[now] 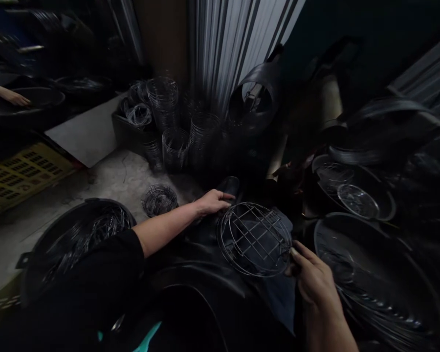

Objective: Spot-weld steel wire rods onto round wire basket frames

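Observation:
A round wire basket point(256, 233) with a crossed grid for a base is tilted in front of me, over my dark apron and a blue-grey cloth. At its right edge, my right hand point(315, 276) pinches the wire rim between thumb and fingers. My left hand point(213, 201) is at the upper left of the basket, index finger stretched out and thumb close to the rim; whether it touches the wire I cannot tell. The other fingers of that hand are partly hidden.
Stacked wire baskets point(176, 146) stand on the floor ahead, with a low wire coil point(159, 199) nearer. A black tub point(36, 249) of wire pieces is at left, more tubs point(317, 234) at right. Beyond a yellow crate point(25, 171), another person's hand point(17, 99) reaches over a tub.

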`<state>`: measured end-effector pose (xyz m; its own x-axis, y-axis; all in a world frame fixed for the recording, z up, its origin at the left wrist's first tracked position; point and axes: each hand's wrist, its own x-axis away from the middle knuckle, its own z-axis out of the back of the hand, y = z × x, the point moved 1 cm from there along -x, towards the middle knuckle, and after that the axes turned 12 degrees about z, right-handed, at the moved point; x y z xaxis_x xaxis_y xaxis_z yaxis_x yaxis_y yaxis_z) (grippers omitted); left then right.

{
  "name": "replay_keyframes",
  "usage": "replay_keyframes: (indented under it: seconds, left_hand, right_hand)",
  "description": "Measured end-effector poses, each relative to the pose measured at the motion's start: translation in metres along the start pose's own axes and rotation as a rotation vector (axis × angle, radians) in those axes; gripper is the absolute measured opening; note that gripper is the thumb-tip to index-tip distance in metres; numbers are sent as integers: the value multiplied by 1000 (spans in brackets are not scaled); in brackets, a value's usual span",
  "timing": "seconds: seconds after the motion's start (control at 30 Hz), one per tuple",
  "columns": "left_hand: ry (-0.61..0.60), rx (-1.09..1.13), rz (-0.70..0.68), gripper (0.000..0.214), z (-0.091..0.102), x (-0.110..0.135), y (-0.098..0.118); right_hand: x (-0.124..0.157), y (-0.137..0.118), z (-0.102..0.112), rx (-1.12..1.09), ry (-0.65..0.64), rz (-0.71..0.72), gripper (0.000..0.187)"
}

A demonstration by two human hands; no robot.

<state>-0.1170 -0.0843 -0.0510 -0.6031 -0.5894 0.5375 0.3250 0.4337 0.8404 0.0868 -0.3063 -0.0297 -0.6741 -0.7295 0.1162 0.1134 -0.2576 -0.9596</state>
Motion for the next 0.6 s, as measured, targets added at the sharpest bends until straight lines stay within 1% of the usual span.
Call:
replay_keyframes:
  seconds: [0.1,0.2,0.3,0.4,0.47,0.6]
  left_hand:
    - [13,-14,-21,52,-13,-12,6]
    - [27,-25,-39,61,-21,-18,7]
    - [40,-37,-66,69,-22,-19,5]
    - [55,-53,-108,76,-20,-18,2]
    - [48,-69,-131,79,-18,-18,0]
    - [-72,-163,-134,84,-16,-19,-4]
  right_hand:
    - [-1,5,1,-193,47,-132,71]
    - [-6,6,2,-216,42,-191,74]
    - [-7,8,2,-203,3,-195,77]
    - [-5,10,4,-134,-44,-167,75]
    - [-5,11,6,-54,-100,-139,71]
    - [-11,11,12,185,-201,-37,53]
